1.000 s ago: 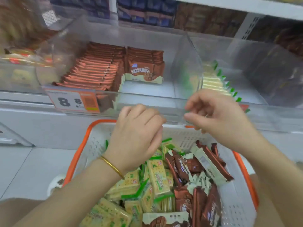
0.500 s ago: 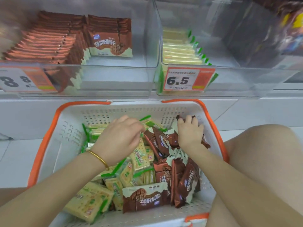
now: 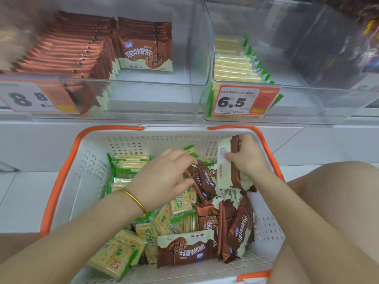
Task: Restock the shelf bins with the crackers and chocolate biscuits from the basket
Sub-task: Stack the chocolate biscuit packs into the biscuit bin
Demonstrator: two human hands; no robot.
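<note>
Orange price tag (image 3: 245,101) fronts cracker bin (image 3: 307,108); knee (image 3: 338,181) beside basket (image 3: 82,173).

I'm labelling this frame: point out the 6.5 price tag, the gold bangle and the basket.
6.5 price tag (image 3: 235,102), head view, on the printed digits.
Gold bangle (image 3: 134,199), head view, on the band over the left wrist.
Basket (image 3: 65,172), head view, on its orange left rim.

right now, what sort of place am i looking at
Most likely a supermarket aisle: clear shelf bins carry price tags, identical chocolate biscuits stand in rows inside, and an orange-rimmed shopping basket holds more stock.
</note>
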